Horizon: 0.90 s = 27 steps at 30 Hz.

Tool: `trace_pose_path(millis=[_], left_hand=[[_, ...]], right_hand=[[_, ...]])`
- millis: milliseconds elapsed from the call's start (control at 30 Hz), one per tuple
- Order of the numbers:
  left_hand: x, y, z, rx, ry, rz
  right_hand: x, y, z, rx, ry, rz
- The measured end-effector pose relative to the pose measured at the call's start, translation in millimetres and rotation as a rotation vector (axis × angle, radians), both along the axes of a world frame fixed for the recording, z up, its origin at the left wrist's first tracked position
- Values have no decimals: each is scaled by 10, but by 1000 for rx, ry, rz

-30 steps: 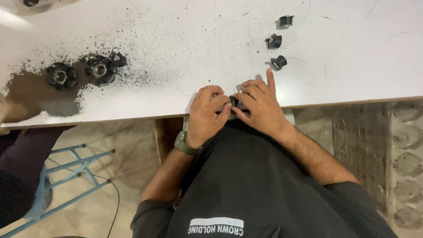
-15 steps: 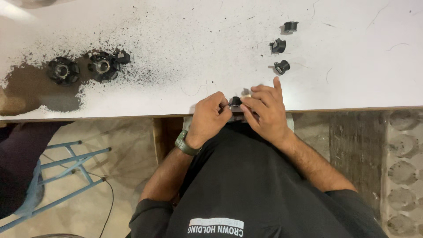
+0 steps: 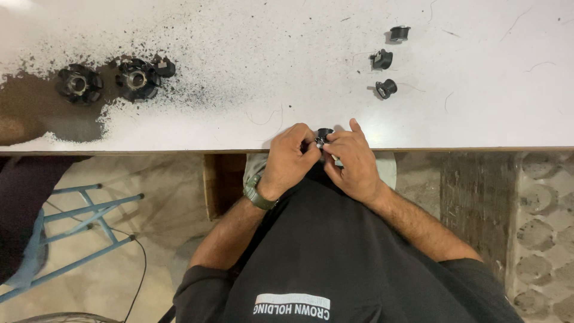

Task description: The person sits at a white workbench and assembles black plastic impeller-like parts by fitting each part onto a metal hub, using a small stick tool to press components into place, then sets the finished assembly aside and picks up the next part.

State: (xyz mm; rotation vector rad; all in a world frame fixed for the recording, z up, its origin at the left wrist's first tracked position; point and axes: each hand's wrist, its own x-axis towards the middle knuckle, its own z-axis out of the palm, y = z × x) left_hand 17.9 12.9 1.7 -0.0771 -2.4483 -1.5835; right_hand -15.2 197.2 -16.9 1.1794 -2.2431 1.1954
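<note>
Small black cylindrical part (image 3: 323, 135) at the tabletop's (image 3: 478, 119) near edge, pinched between left hand (image 3: 291, 157) and right hand (image 3: 353, 161), each grip narrow around it. Probably light, rigid, fiddly; best held by its sides. Three similar parts (image 3: 382, 58) lie at 1 o'clock.

Three small bushings (image 3: 385, 58) lie in a row on the tabletop (image 3: 287, 72), behind and right of the small part (image 3: 323, 135) at its near edge. Two toothed hubs (image 3: 107, 81) sit side by side far left, with a stool (image 3: 78, 233) on the floor beneath.
</note>
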Motion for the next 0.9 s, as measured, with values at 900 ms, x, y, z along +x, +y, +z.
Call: trace_pose_path(millis=[900], left_hand=[[-919,-2206,84,-862,-443,609]], right_hand=[[-338,106,50,-96,-82,-23]])
